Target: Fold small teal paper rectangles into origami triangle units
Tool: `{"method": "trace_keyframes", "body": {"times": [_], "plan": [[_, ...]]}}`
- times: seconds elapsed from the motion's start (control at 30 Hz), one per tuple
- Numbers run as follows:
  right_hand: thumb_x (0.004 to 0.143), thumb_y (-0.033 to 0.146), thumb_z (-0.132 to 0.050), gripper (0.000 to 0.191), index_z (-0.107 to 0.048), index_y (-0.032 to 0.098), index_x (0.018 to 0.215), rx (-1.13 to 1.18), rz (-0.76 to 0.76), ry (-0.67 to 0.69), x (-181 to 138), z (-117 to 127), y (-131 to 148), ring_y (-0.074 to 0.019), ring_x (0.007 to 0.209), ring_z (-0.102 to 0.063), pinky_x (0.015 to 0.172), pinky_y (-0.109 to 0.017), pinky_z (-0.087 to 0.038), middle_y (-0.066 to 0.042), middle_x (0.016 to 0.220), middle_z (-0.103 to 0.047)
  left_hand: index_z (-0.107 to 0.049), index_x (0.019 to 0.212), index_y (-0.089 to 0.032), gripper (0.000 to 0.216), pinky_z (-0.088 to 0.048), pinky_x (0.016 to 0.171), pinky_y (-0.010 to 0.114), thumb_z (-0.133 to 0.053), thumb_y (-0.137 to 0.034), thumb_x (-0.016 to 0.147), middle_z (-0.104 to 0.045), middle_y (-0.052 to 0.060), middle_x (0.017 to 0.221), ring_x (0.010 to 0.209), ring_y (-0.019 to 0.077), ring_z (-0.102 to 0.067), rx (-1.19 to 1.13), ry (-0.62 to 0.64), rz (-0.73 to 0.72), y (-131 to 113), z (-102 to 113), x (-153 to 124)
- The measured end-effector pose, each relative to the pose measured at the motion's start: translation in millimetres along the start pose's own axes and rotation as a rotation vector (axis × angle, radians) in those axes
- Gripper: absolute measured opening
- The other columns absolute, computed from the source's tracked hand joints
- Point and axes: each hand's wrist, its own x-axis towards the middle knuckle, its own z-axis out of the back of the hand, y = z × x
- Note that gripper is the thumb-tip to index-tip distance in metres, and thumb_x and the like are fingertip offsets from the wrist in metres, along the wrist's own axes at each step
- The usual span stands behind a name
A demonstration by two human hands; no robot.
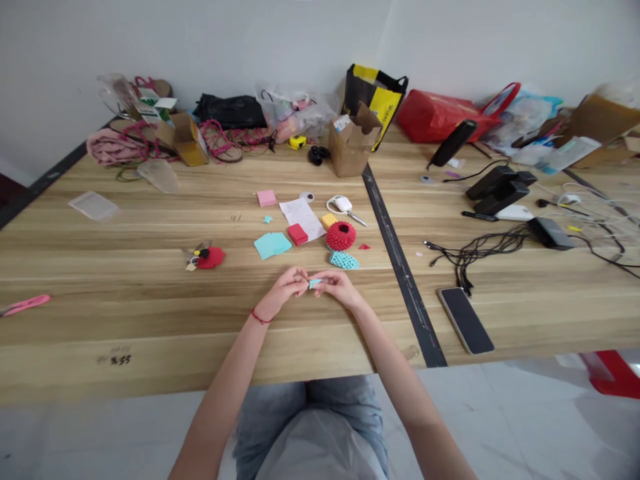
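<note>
Between my two hands, just above the table near its front edge, is a small piece of folded light-blue paper (pixel 315 283). My left hand (pixel 289 287), with a red cord at the wrist, pinches its left side. On the other side the fingers of my right hand (pixel 338 287) are closed on it too. Beyond them lie a light-blue folded-paper piece (pixel 344 260) and a round red folded-paper piece (pixel 341 235) with a dark centre. Light-blue paper sheets (pixel 273 245) are spread to the left, near a red paper stack (pixel 298 234) on a written sheet (pixel 300 212).
A pink paper stack (pixel 267 198), a yellow stack (pixel 329 221) and scissors (pixel 357 218) lie farther back. A black strip (pixel 400 267) crosses the table. Right of it are a phone (pixel 466 321) and black cables (pixel 475 250). Bags and a cardboard box (pixel 353 143) line the wall.
</note>
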Motion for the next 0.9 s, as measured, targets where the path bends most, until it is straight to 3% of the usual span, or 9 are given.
{"method": "trace_keyframes", "body": {"times": [0.4, 0.63, 0.9], "plan": [[0.064, 0.032, -0.077, 0.031, -0.071, 0.013, 0.088, -0.053, -0.052, 0.099, -3, 8, 5, -0.0113, 0.056, -0.061, 0.06, -0.026, -0.051, -0.003, 0.07, -0.069, -0.046, 0.09, -0.016, 0.022, -0.026, 0.052, 0.022, -0.059, -0.027, 0.077, -0.042, -0.006, 0.061, 0.053, 0.007, -0.037, -0.027, 0.071, 0.044, -5, -2, -3], [0.065, 0.034, -0.076, 0.029, -0.07, 0.014, 0.086, 0.028, -0.036, 0.034, 2, 3, 0, -0.0102, 0.054, -0.059, 0.058, -0.024, -0.05, -0.002, 0.066, -0.068, -0.049, 0.088, -0.017, 0.021, -0.03, 0.054, 0.021, -0.06, -0.031, 0.077, -0.046, -0.005, 0.062, 0.055, 0.0079, -0.04, -0.124, -0.016, 0.034, 3, -2, 2], [0.066, 0.034, -0.076, 0.028, -0.07, 0.016, 0.087, 0.167, -0.092, 0.06, 4, -1, -7, -0.0097, 0.059, -0.058, 0.058, -0.022, -0.048, -0.002, 0.071, -0.068, -0.052, 0.079, -0.018, 0.025, -0.036, 0.057, 0.025, -0.054, -0.043, 0.083, -0.043, -0.004, 0.055, 0.053, 0.0103, -0.04, -0.294, 0.011, -0.008, 3, -8, 3]]}}
